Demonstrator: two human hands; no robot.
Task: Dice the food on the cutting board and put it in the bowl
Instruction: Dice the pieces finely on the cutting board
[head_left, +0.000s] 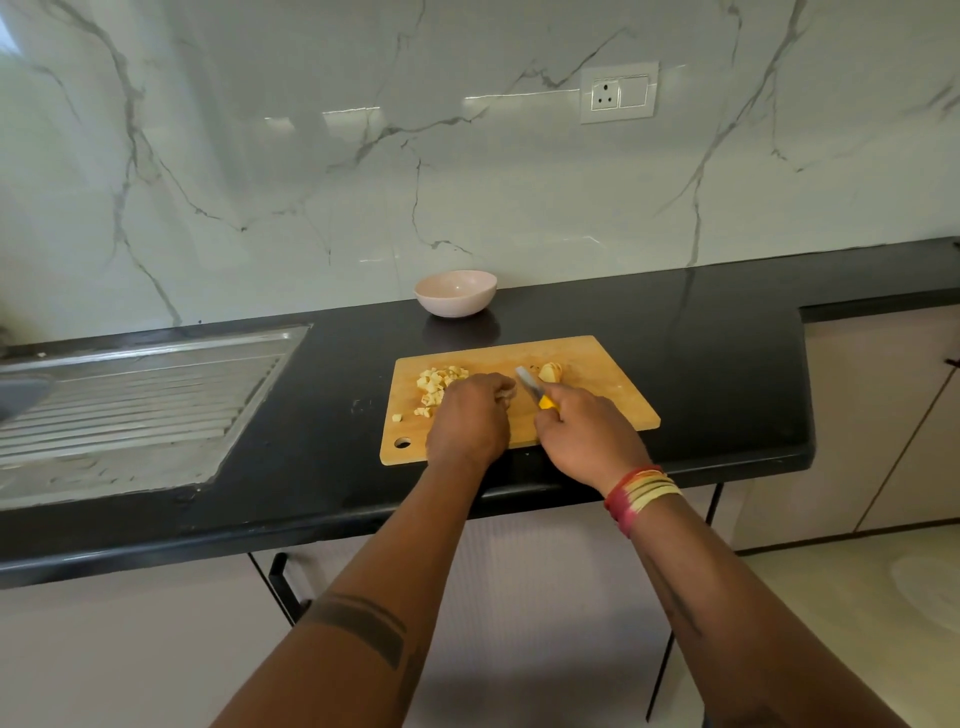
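Fingers (498, 387) of the left hand (467, 421) curl over a hidden piece on the rectangular wooden cutting board (597, 358), steadying it, while the right hand (587, 431) grips the yellow-handled knife (535, 389), beside pale diced cubes (436, 387).

The left hand (470, 415) hides whatever its curled fingers (501, 387) hold.

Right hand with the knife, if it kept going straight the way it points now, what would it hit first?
Most likely bare cutting board. The right hand aims the knife up and left, into the gap between the left hand and the uncut piece. Farther on stands the bowl. Depth is hard to judge.
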